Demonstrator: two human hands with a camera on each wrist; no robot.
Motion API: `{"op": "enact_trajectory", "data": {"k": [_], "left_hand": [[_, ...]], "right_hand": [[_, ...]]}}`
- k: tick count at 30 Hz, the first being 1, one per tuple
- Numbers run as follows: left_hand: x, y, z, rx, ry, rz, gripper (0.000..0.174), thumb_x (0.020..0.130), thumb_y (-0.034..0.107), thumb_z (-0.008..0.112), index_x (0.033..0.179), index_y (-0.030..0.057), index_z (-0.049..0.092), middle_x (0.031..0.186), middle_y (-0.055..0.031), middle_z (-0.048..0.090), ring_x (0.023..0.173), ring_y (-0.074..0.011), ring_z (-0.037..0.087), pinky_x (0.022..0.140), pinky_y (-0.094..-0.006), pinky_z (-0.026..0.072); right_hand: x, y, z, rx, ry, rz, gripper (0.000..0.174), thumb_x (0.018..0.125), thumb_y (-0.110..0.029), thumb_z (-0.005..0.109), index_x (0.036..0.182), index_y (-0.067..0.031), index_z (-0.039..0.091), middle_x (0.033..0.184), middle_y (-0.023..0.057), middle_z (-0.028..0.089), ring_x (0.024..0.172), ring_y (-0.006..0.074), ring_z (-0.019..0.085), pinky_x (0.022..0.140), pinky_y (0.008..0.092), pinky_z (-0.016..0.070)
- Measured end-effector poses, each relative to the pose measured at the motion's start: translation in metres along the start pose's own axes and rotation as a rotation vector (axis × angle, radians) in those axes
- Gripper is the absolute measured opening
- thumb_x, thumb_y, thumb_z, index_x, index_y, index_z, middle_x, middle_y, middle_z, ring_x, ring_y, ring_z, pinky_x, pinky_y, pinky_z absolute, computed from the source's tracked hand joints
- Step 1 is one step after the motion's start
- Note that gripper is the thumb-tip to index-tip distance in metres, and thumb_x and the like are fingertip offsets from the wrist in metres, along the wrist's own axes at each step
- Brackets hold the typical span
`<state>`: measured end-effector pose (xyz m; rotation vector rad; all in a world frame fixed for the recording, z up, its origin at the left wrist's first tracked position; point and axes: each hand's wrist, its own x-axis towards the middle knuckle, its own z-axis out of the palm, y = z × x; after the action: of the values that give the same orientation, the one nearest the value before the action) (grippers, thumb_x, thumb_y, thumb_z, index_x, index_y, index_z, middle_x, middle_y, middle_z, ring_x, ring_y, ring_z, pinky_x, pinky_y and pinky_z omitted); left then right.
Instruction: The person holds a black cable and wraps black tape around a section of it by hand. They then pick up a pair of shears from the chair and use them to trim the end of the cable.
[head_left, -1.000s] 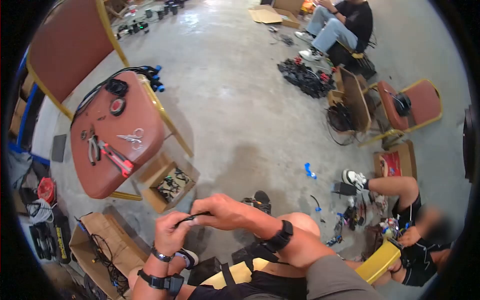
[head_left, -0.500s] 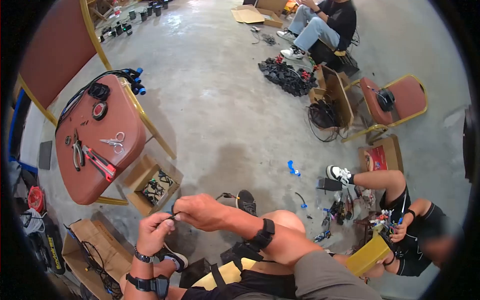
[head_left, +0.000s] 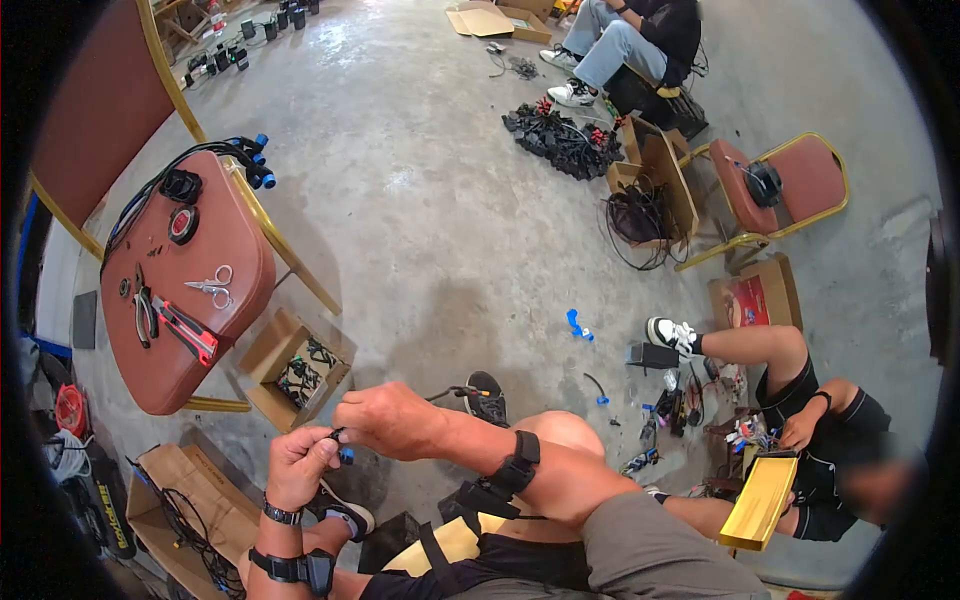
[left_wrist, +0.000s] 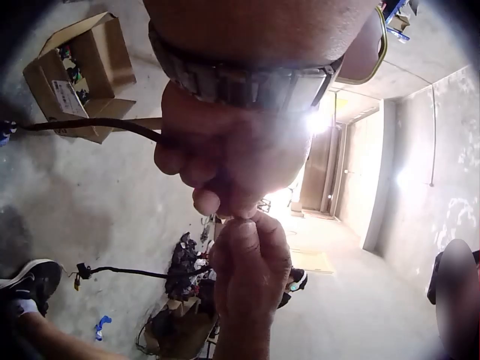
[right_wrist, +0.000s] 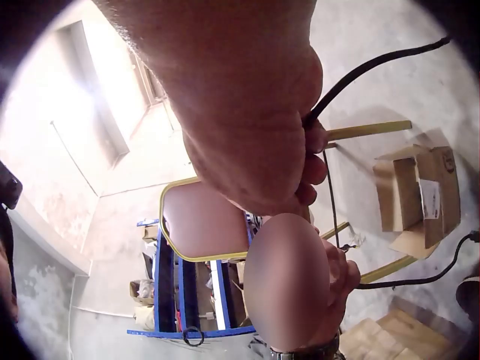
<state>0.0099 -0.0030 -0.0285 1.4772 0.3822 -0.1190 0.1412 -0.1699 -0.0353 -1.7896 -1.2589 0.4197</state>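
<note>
Both hands meet fingertip to fingertip low in the head view, in front of the seated wearer's knees. My left hand (head_left: pixel 297 468) pinches a black cable (left_wrist: pixel 97 122) between thumb and fingers; its blue connector (head_left: pixel 346 456) dangles just below the fingertips. My right hand (head_left: pixel 388 418), its back turned up, grips a black cable (left_wrist: pixel 139 271) whose tail ends in a small plug with yellow (head_left: pixel 472 392) above the dark shoe. Where the two cables come together, the fingers hide them, and I cannot tell if they are joined.
A chair (head_left: pixel 225 330) at left bears pliers (head_left: pixel 146 312), a red cutter (head_left: pixel 187 332), scissors (head_left: pixel 212 287) and tape (head_left: pixel 183 224). Below it stand an open carton (head_left: pixel 265 365) of small parts and a larger box (head_left: pixel 160 500) with cables. Another person (head_left: pixel 800 430) sits close at right with a yellow tray (head_left: pixel 765 500).
The head view has swung, so the surroundings sit further left. The black length earlier spanning the hands is now mostly covered by fingers. The plug tail and blue connector have come into sight.
</note>
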Motion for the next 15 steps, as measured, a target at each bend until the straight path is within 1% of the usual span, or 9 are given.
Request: {"op": "enact_trajectory", "data": {"k": [2, 3, 7, 8, 10, 12, 15], "left_hand": [[0.0, -0.003, -0.004, 0.042, -0.005, 0.019, 0.018, 0.092, 0.017, 0.065, 0.093, 0.0001, 0.07, 0.067, -0.0014, 0.064, 0.055, -0.0056, 0.052, 0.049, -0.021, 0.0377], [0.0, -0.004, -0.005, 0.083, -0.011, 0.039, 0.017, 0.091, 0.016, 0.065, 0.093, -0.0002, 0.07, 0.067, -0.0017, 0.064, 0.056, -0.0062, 0.053, 0.049, -0.0213, 0.0385], [-0.005, -0.003, 0.0, 0.086, 0.014, 0.02, 0.015, 0.089, 0.014, 0.067, 0.09, 0.0, 0.071, 0.067, -0.0023, 0.064, 0.056, -0.0075, 0.055, 0.05, -0.0214, 0.0403], [-0.007, -0.002, 0.0, 0.11, 0.022, 0.023, 0.014, 0.088, 0.013, 0.067, 0.089, -0.0001, 0.071, 0.066, -0.0025, 0.064, 0.056, -0.0079, 0.056, 0.05, -0.0216, 0.0413], [-0.008, -0.005, 0.001, 0.133, 0.026, 0.027, 0.013, 0.088, 0.013, 0.068, 0.087, -0.0001, 0.071, 0.066, -0.0027, 0.064, 0.056, -0.0082, 0.056, 0.051, -0.0218, 0.0423], [-0.008, -0.01, 0.001, 0.207, 0.038, 0.125, 0.013, 0.087, 0.012, 0.068, 0.086, -0.0003, 0.071, 0.065, -0.0032, 0.064, 0.056, -0.009, 0.057, 0.052, -0.0228, 0.0445], [-0.009, -0.015, 0.0, 0.24, 0.048, 0.146, 0.013, 0.087, 0.011, 0.068, 0.087, -0.0012, 0.07, 0.066, -0.0034, 0.064, 0.058, -0.0093, 0.058, 0.053, -0.0235, 0.0458]], "right_hand": [[0.0, 0.0, 0.003, 0.001, -0.007, 0.007, 0.014, 0.079, -0.014, 0.065, 0.08, -0.0049, 0.054, 0.075, 0.0128, 0.059, 0.072, 0.037, 0.063, 0.061, 0.0459, 0.0497], [0.0, 0.0, 0.003, -0.013, -0.041, 0.024, 0.015, 0.079, -0.015, 0.065, 0.08, -0.0045, 0.054, 0.076, 0.0135, 0.06, 0.072, 0.0372, 0.063, 0.062, 0.046, 0.0497], [-0.002, -0.005, 0.0, -0.003, -0.13, 0.057, 0.016, 0.08, -0.017, 0.064, 0.08, -0.0031, 0.055, 0.078, 0.016, 0.063, 0.074, 0.0382, 0.064, 0.063, 0.0472, 0.0495], [-0.003, -0.005, 0.0, -0.004, -0.126, 0.061, 0.016, 0.08, -0.017, 0.064, 0.08, -0.0031, 0.055, 0.078, 0.016, 0.063, 0.074, 0.0382, 0.064, 0.063, 0.0472, 0.0495], [-0.004, -0.004, 0.002, 0.004, -0.195, 0.089, 0.016, 0.084, -0.019, 0.063, 0.083, -0.0056, 0.053, 0.08, 0.0136, 0.061, 0.074, 0.0392, 0.061, 0.063, 0.0476, 0.0471], [-0.004, -0.001, 0.004, 0.003, -0.21, 0.092, 0.017, 0.085, -0.02, 0.062, 0.084, -0.0052, 0.054, 0.08, 0.0142, 0.061, 0.074, 0.0397, 0.061, 0.064, 0.0479, 0.0469], [-0.004, 0.0, 0.005, 0.025, -0.214, 0.107, 0.018, 0.086, -0.021, 0.061, 0.084, -0.0044, 0.055, 0.08, 0.0154, 0.062, 0.076, 0.0405, 0.06, 0.065, 0.0483, 0.0465]]}}
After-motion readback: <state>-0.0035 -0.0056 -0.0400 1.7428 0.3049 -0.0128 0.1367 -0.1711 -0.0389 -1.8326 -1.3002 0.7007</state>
